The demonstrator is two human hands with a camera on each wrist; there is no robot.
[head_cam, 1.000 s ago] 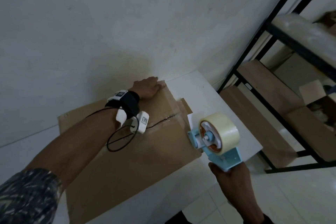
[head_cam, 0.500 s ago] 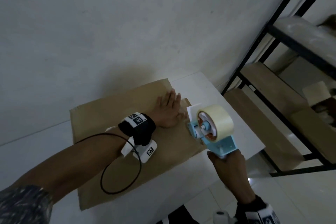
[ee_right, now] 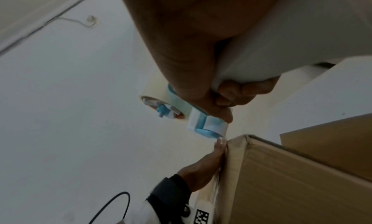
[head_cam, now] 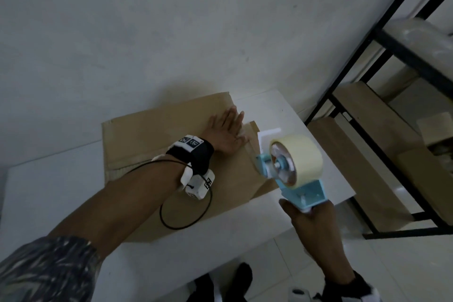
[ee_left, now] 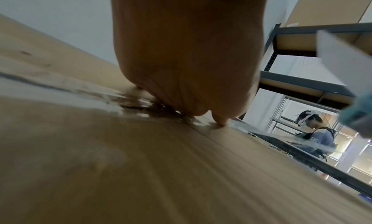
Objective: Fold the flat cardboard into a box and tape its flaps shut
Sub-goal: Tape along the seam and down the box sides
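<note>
Left hand (head_cam: pixel 226 131) now pressed flat, fingers straight, on the box (head_cam: pixel 157 154) lying on the bench (head_cam: pixel 49 191); tape gun (head_cam: pixel 293 167) gripped at 4 o'clock by right hand (head_cam: pixel 311 223), nearer the seam, ready for taping.

off to our right we've got a black metal shelving rack (head_cam: pixel 348 86) with wooden boards (head_cam: pixel 362 115) for shelves, and some cardboard boxes (head_cam: pixel 436 127) sitting on it. behind the white table (head_cam: pixel 56 186) it's just a plain white wall (head_cam: pixel 171 19). past the rack in the left wrist view there's another person (ee_left: pixel 316 135) wearing a headset.
</note>
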